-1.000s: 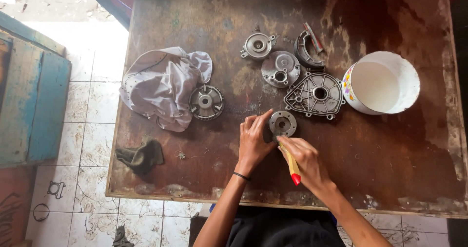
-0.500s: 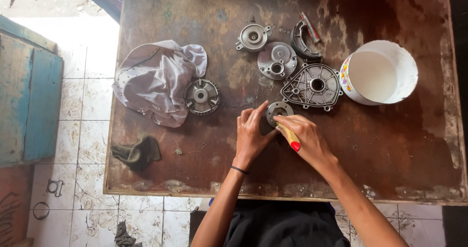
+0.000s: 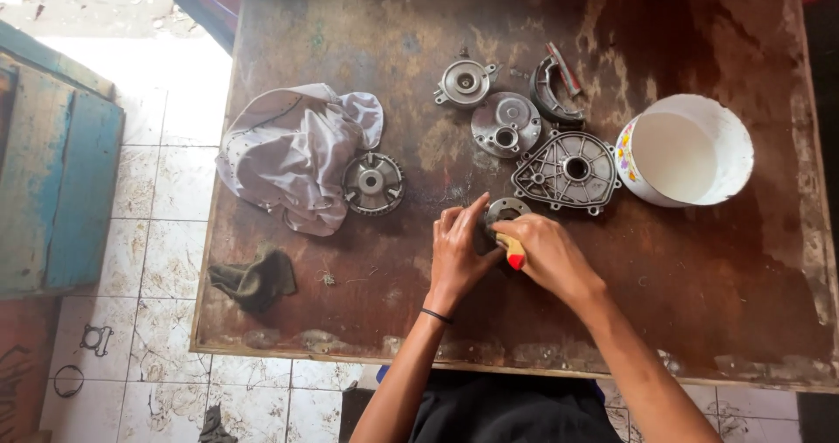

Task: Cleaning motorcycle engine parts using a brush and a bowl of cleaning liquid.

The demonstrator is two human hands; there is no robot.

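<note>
My left hand [image 3: 460, 252] grips a small round metal part [image 3: 505, 209] on the worn wooden table [image 3: 699, 303], holding it from the left. My right hand [image 3: 549, 252] holds a tool with a yellow and red handle [image 3: 514, 252], its working end pressed against the round part and hidden by my fingers. Both hands meet near the table's middle, just below a flat metal cover plate [image 3: 568, 172].
A white bucket [image 3: 686, 150] stands at the right. Metal parts lie behind the hands: a round housing [image 3: 505, 124], a smaller flanged piece [image 3: 465, 82], a curved brake shoe [image 3: 555, 89]. A toothed disc [image 3: 372, 183] rests by a grey cloth [image 3: 288, 150]. A dark rag [image 3: 255, 279] lies near the left edge.
My right hand has turned the tool from a slanting hold toward the round part, so most of the handle is now under my fingers. My left hand keeps its grip.
</note>
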